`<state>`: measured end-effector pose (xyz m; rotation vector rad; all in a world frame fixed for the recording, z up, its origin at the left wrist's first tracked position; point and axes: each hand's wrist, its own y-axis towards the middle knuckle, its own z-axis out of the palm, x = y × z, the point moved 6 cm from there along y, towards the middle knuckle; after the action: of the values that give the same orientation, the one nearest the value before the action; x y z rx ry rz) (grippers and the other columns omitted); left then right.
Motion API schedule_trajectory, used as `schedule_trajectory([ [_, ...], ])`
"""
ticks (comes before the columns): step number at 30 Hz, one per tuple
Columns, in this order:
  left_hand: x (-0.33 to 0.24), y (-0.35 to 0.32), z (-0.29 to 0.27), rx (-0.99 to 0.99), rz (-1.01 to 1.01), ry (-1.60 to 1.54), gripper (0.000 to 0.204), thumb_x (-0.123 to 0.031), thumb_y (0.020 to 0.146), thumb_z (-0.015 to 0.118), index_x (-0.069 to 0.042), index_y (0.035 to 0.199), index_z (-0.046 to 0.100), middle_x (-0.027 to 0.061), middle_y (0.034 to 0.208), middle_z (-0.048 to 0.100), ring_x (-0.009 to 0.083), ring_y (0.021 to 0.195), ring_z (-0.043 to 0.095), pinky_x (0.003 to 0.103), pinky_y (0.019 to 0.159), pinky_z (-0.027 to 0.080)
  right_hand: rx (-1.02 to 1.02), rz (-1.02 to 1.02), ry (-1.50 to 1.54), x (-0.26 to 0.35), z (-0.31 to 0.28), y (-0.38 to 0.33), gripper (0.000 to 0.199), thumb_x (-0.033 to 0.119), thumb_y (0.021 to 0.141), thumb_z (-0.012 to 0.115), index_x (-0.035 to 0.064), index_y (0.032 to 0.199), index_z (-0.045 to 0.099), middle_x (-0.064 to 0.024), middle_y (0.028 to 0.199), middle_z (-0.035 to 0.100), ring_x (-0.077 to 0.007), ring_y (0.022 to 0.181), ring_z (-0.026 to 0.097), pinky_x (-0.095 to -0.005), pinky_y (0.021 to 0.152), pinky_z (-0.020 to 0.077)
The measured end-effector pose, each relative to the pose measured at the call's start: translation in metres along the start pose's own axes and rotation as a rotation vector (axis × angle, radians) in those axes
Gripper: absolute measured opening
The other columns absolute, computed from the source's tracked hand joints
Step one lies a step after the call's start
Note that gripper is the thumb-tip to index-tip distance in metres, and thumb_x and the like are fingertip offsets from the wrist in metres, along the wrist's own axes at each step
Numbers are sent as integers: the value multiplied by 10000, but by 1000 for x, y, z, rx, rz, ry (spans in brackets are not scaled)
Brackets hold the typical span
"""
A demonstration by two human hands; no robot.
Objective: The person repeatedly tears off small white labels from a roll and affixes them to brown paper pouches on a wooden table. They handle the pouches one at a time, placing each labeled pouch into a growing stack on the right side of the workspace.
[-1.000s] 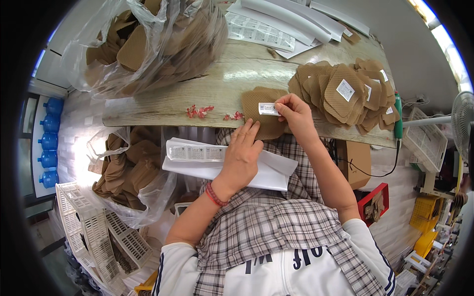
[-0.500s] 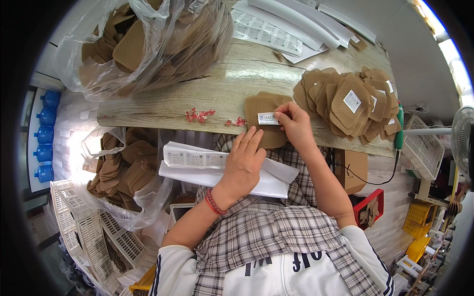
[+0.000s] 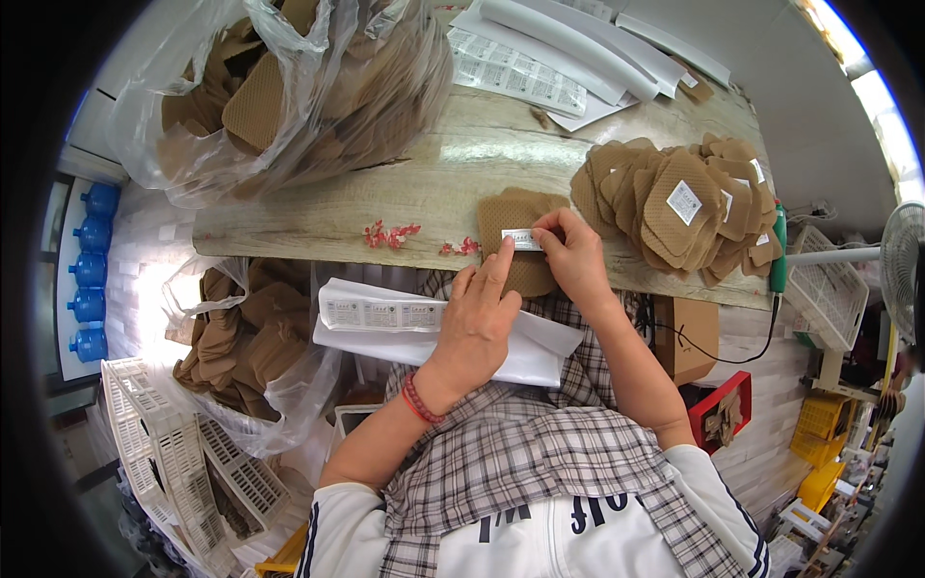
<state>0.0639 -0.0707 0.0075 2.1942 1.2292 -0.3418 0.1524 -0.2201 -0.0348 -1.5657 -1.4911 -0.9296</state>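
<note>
A brown textured pad with rounded corners (image 3: 507,212) lies at the table's front edge, overlapping another one. Across it sits a small white printed label (image 3: 518,238). My right hand (image 3: 576,262) pinches the label's right end between thumb and fingers. With its index finger stretched out, my left hand (image 3: 477,328) touches the label's left part, and its other fingers are loosely bent. Under the left hand, over my lap, rests a white label sheet (image 3: 371,315) with a row of printed labels, its lower part (image 3: 535,366) bare and folded.
Labelled brown pads are piled (image 3: 665,207) to the right, beside a green-handled tool (image 3: 779,252). A clear plastic bag of pads (image 3: 318,125) stands far left; another bag (image 3: 255,332) sits below. Label sheets (image 3: 520,72) lie at the back. Red scraps (image 3: 390,234) dot the front edge.
My left hand's index finger has reached up and forward onto the label. The right hand has shifted slightly left and keeps its pinch on the label.
</note>
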Motion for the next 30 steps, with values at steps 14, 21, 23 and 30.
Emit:
schedule_trajectory([
  [14,-1,-1,9,87,31,121,98,-18,820,542,26,870,614,236,1389,552,387,1295,499,523,1083,345,-60,-128,-60,2,1,-2,112,76,886,710,-19,906,655,-114,779,692,-167,685,647,-313,648,514],
  [21,-1,-2,13,103,36,142,102,-27,820,557,28,873,625,254,1374,554,397,1298,492,546,1103,317,-149,-393,-390,14,12,-13,202,76,869,695,17,1036,596,-126,894,618,-336,804,662,-417,656,535],
  [23,-2,-2,13,101,26,144,96,-14,816,548,28,869,617,245,1385,551,392,1307,488,542,1107,316,-160,-415,-480,19,15,-16,284,72,870,686,12,1129,585,-125,972,596,-335,843,656,-424,665,542],
  [30,-4,-5,15,88,14,152,94,19,802,530,28,865,600,226,1421,535,384,1334,473,541,1116,311,-275,-291,-428,7,-2,-7,343,99,883,686,117,1223,645,-121,1109,581,-330,903,659,-435,707,550],
])
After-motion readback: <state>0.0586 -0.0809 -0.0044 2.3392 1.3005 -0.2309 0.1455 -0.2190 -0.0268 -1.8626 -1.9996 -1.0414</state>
